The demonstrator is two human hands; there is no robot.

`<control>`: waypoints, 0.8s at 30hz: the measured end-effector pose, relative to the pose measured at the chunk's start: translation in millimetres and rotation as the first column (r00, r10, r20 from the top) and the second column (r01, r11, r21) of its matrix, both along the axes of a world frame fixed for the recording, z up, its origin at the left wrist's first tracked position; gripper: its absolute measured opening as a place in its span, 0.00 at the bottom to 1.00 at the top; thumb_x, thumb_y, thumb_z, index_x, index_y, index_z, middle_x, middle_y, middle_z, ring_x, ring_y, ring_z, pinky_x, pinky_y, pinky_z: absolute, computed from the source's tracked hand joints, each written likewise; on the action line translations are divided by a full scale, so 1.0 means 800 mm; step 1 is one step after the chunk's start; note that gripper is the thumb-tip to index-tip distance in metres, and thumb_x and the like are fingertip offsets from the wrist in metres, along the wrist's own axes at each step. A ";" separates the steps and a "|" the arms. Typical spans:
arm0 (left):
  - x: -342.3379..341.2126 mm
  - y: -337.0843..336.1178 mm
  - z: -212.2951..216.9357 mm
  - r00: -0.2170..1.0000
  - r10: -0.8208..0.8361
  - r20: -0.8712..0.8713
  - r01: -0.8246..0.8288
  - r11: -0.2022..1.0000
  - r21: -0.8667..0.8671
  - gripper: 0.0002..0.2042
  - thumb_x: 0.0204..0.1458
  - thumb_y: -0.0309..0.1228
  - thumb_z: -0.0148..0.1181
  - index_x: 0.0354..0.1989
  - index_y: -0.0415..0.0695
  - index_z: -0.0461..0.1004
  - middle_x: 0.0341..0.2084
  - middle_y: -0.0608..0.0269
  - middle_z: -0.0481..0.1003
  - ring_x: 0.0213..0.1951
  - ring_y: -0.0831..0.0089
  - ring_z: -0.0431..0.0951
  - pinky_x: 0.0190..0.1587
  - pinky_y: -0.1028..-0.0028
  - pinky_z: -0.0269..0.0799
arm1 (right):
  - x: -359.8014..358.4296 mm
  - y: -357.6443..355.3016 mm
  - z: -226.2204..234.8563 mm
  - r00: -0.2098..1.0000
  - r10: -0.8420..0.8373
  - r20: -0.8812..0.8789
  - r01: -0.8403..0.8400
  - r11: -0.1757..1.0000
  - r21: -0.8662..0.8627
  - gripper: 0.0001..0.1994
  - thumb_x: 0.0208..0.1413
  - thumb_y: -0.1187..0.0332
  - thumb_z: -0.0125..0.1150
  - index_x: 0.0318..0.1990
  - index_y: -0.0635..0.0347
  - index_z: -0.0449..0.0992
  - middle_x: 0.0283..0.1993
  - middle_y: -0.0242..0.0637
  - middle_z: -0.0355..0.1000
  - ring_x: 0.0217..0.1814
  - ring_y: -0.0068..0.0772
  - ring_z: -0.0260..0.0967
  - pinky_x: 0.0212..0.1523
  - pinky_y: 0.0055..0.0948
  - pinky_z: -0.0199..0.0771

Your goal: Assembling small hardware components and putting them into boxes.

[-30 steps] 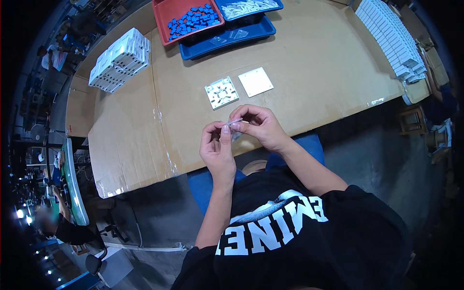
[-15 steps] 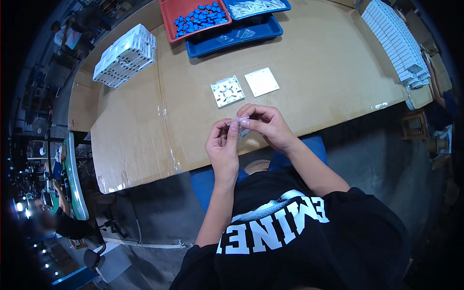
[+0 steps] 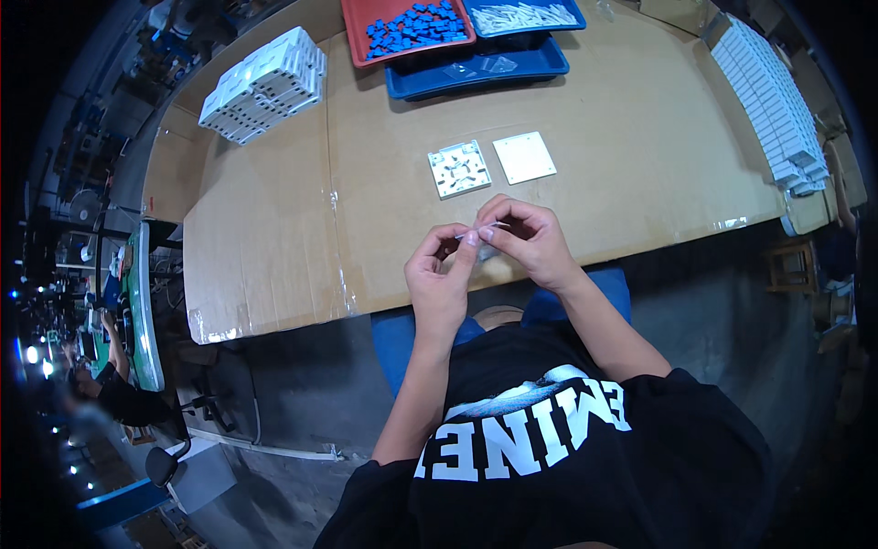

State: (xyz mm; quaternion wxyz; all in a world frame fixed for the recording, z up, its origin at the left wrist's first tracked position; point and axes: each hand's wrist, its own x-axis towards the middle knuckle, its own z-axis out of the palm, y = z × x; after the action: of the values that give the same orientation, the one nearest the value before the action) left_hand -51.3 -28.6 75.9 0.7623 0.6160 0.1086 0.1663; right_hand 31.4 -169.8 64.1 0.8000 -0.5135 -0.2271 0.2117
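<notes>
Over the table's near edge my left hand [image 3: 443, 279] and my right hand [image 3: 535, 247] meet, fingertips pinched together. Between them is a small clear plastic bag [image 3: 487, 251], gripped at its upper edge by both hands; its contents are too small to make out. Just beyond the hands lies a square white plastic box base [image 3: 460, 170], its inner side with clips and dark slots facing up. To its right, slightly apart, rests a flat square white cover [image 3: 525, 157].
At the far side sit a red tray [image 3: 364, 53] of blue pieces, a blue tray [image 3: 578, 25] of white sticks and another blue tray [image 3: 412, 90] with clear bags. White plastic boxes are stacked left [image 3: 265, 87] and right [image 3: 768, 105]. A person [image 3: 137, 398] works at the left.
The view has shifted, so the table and trays appear farther right. Both hands keep their pinch on the plastic bag, with only slight finger movement.
</notes>
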 end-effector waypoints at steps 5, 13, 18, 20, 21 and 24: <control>-0.002 0.002 0.003 0.999 -0.014 0.034 0.018 0.993 -0.120 0.07 0.64 0.26 0.64 0.45 0.36 0.78 0.37 0.66 0.79 0.40 0.82 0.76 0.45 0.80 0.71 | -0.003 0.005 0.004 0.997 -0.039 0.064 0.039 0.999 0.006 0.04 0.62 0.78 0.65 0.43 0.67 0.79 0.44 0.34 0.76 0.47 0.21 0.74 0.51 0.23 0.76; 0.000 0.015 -0.010 0.996 -0.006 0.085 0.004 1.000 0.026 0.09 0.64 0.30 0.65 0.44 0.36 0.79 0.41 0.64 0.79 0.45 0.79 0.77 0.50 0.77 0.71 | -0.002 -0.003 0.007 0.994 -0.059 0.090 0.065 0.996 -0.067 0.04 0.60 0.79 0.67 0.41 0.68 0.83 0.45 0.37 0.78 0.46 0.24 0.76 0.48 0.23 0.77; 0.000 0.026 0.005 0.996 -0.013 0.088 -0.018 0.938 0.347 0.06 0.59 0.27 0.69 0.38 0.37 0.81 0.40 0.62 0.80 0.44 0.76 0.77 0.51 0.74 0.72 | 0.002 -0.007 0.007 0.989 -0.066 0.130 0.081 0.991 -0.111 0.03 0.59 0.79 0.68 0.40 0.66 0.84 0.44 0.37 0.79 0.46 0.25 0.77 0.49 0.24 0.77; -0.001 0.027 0.002 0.997 -0.022 0.080 -0.004 0.949 0.315 0.05 0.59 0.26 0.69 0.37 0.37 0.81 0.38 0.61 0.80 0.43 0.76 0.78 0.51 0.74 0.72 | 0.002 -0.005 0.009 0.972 -0.055 0.229 0.098 0.979 -0.180 0.03 0.57 0.79 0.69 0.39 0.65 0.85 0.44 0.36 0.79 0.46 0.25 0.76 0.49 0.25 0.77; -0.001 0.028 -0.001 0.997 -0.034 0.071 0.013 0.959 0.283 0.05 0.58 0.26 0.69 0.36 0.37 0.81 0.37 0.61 0.80 0.42 0.76 0.78 0.51 0.74 0.72 | 0.002 -0.004 0.008 0.972 -0.055 0.230 0.098 0.979 -0.181 0.03 0.57 0.79 0.69 0.39 0.65 0.85 0.44 0.36 0.79 0.46 0.25 0.76 0.49 0.25 0.77; -0.002 0.040 -0.006 0.996 -0.089 0.015 0.084 0.979 0.186 0.05 0.59 0.26 0.68 0.37 0.37 0.82 0.34 0.64 0.82 0.40 0.78 0.78 0.49 0.76 0.72 | 0.001 -0.002 0.011 0.971 -0.013 0.238 0.051 0.986 -0.157 0.04 0.56 0.79 0.70 0.38 0.64 0.86 0.43 0.35 0.79 0.46 0.25 0.76 0.49 0.24 0.76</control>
State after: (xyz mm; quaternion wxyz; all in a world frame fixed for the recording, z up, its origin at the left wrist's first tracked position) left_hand -52.8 3.6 70.9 0.7096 0.6862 0.0569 0.1496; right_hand 32.5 -171.3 72.6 0.7262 -0.6019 -0.2943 0.1539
